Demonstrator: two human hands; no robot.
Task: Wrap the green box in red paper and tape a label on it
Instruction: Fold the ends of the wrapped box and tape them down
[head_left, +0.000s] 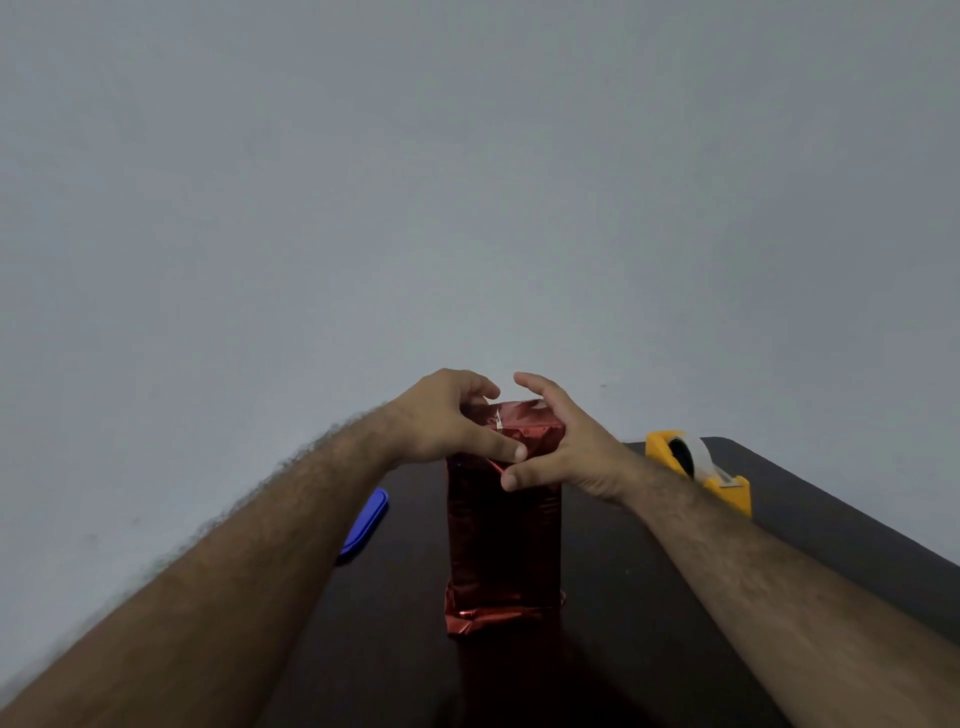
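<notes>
Both hands clasp top end of upright box wrapped in red paper (504, 530): left hand (447, 421) thumb pressed on upper front fold, right hand (561, 447) fingers spread along right side; box stands mid dark table (649, 597); yellow tape dispenser (701, 467) right, blue object (366, 525) left

A tall box wrapped in shiny red paper (504, 525) stands upright on a dark table (649, 597), between a flat blue plastic lid (366, 525) left and a yellow tape dispenser (701, 467) right.
</notes>
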